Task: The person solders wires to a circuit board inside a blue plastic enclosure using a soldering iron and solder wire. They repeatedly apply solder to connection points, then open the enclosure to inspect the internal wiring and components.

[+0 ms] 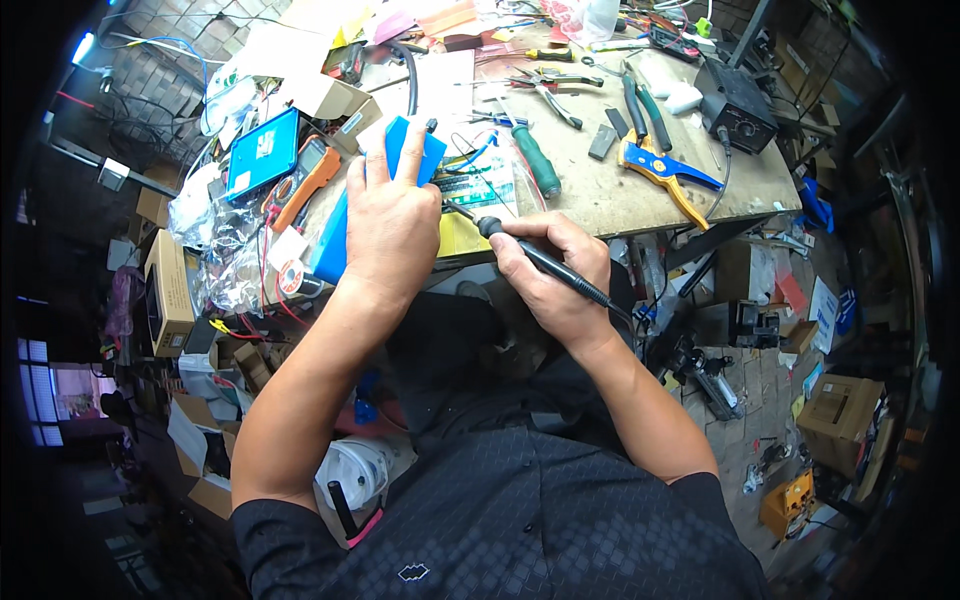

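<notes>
Presently gripping slim, black, cabled soldering iron (560,272) in right hand (575,290); laying left hand (395,225), fingers spread, grip unclear, over smooth blue block (333,242) near front edge of pale, cluttered worktable (600,200).

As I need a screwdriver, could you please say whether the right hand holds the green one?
No, the right hand holds a black soldering iron; the green screwdriver lies on the table.

My remote view was cluttered.
I saw a worn workbench (600,198), paved floor (757,425), a cardboard box (840,412) at right, and a bright gridded window (38,380) far left.
</notes>
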`<state>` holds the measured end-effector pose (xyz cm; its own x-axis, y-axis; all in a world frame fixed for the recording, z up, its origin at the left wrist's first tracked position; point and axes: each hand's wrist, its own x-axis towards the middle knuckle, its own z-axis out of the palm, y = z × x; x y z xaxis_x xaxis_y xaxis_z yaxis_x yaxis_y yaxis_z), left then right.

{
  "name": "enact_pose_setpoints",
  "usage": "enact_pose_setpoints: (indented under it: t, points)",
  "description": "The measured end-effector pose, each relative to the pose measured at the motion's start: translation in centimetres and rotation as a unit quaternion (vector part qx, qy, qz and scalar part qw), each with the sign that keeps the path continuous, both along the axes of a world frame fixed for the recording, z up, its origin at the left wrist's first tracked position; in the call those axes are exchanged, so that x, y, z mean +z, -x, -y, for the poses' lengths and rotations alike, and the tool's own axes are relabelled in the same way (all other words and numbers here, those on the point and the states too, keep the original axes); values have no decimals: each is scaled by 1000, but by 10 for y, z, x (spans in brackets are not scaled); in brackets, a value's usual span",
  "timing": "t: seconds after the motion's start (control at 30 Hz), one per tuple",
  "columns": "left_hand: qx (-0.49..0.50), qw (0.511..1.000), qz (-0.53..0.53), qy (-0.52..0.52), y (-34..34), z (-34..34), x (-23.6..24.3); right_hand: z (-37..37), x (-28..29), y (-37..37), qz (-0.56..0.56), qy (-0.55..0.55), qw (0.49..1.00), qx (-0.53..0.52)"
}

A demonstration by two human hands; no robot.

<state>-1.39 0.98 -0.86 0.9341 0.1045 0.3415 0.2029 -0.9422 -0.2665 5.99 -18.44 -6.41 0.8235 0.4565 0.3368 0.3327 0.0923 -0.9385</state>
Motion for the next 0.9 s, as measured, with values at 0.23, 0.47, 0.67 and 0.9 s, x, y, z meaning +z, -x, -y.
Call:
enact_pose_setpoints:
  t: [0.23, 0.47, 0.67, 0.9]
  points:
    - [6, 1000, -7, 2, -2, -4, 1, 0, 1, -1, 6, -1, 1000, 1]
    - [0, 1000, 7, 12, -1, -6, 2, -3, -2, 9, 138, -4, 990, -16]
    - [6, 1000, 4, -13, -1, -4, 3, -3, -4, 8, 118, -6, 993, -18]
    - [1, 1000, 4, 11, -1, -4, 4, 0, -5, 4, 60, -3, 998, -12]
